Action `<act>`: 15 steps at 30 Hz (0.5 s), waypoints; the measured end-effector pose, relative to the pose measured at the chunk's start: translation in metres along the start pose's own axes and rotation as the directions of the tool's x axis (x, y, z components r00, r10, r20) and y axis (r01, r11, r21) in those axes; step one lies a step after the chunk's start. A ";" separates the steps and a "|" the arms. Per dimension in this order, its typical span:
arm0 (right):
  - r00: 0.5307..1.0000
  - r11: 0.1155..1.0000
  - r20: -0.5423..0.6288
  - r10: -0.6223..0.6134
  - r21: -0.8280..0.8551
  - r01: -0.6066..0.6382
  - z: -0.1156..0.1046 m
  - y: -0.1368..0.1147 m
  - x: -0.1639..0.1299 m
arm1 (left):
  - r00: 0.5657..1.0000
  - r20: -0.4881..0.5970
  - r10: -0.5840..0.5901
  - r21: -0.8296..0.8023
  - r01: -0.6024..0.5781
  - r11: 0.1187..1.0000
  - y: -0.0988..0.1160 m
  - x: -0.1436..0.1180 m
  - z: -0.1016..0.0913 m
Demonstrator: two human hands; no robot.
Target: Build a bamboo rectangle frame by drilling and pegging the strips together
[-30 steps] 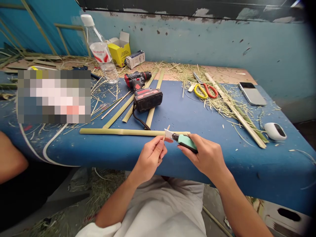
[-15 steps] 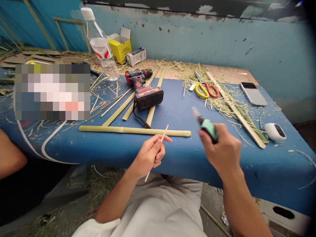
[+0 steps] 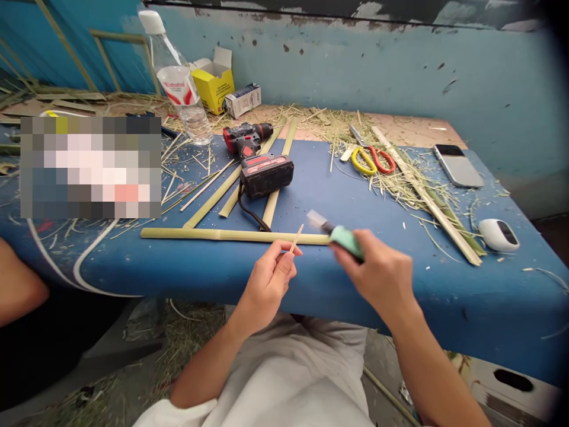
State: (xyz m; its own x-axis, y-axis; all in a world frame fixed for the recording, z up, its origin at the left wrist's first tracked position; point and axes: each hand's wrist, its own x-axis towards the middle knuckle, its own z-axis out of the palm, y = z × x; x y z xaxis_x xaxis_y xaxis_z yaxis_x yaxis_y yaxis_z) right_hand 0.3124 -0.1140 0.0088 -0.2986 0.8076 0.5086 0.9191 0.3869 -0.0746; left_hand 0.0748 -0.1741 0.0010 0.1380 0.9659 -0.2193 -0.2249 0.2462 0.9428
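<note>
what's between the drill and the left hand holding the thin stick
In the head view, one long bamboo strip lies crosswise on the blue table.

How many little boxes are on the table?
2: an open yellow cardboard box at the back beside the clear plastic water bottle, and a small white box lying just right of it. Straw may hide others.

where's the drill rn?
Head view: the drill lies on the blue table, centre-left and toward the back, across bamboo strips. The water bottle stands to its left, the scissors lie to its right.
</note>
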 end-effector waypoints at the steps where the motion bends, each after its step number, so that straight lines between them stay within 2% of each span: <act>1: 0.993 0.992 -0.046 0.109 -0.064 -0.112 -0.001 0.004 0.001 | 1.000 -0.024 0.010 0.033 -0.010 0.999 -0.001 0.000 0.000; 2: 0.977 0.975 -0.091 0.191 -0.095 -0.199 -0.002 0.007 0.002 | 0.999 -0.039 0.014 0.057 -0.012 0.998 -0.003 0.000 0.000; 3: 0.969 0.969 -0.119 0.218 -0.087 -0.229 -0.004 0.009 0.001 | 0.999 -0.048 0.014 0.070 -0.011 0.998 -0.004 0.000 0.000; 4: 0.977 0.982 -0.117 0.178 -0.048 -0.185 -0.006 0.008 0.000 | 0.999 -0.051 0.014 0.073 -0.010 0.997 -0.004 0.001 0.000; 6: 0.998 0.998 -0.069 -0.007 0.060 0.011 -0.010 0.002 -0.005 | 0.999 -0.047 0.021 0.055 -0.018 0.998 -0.004 0.002 0.000; 8: 0.983 0.974 -0.006 -0.184 0.135 0.183 -0.013 -0.007 -0.010 | 0.999 -0.040 0.030 0.045 -0.028 0.999 -0.002 0.002 0.001; 10: 0.969 0.961 0.034 -0.245 0.137 0.238 -0.012 -0.011 -0.010 | 0.999 -0.039 0.027 0.063 -0.025 0.998 0.000 0.000 0.002; 12: 0.981 0.981 0.029 -0.190 0.057 0.188 -0.010 -0.009 -0.007 | 0.999 -0.032 0.014 0.073 -0.012 0.997 0.002 -0.001 0.002; 15: 0.996 0.995 -0.075 0.044 -0.088 -0.051 -0.006 0.000 0.000 | 1.000 0.004 -0.011 0.012 0.011 1.000 0.002 0.000 0.000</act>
State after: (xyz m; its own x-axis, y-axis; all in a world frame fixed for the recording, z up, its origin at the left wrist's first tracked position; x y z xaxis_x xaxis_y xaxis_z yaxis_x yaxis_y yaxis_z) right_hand 0.3142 -0.1170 0.0137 -0.2373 0.7881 0.5680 0.9522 0.3046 -0.0248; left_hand 0.0746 -0.1738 0.0035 0.1442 0.9627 -0.2290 -0.2119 0.2561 0.9431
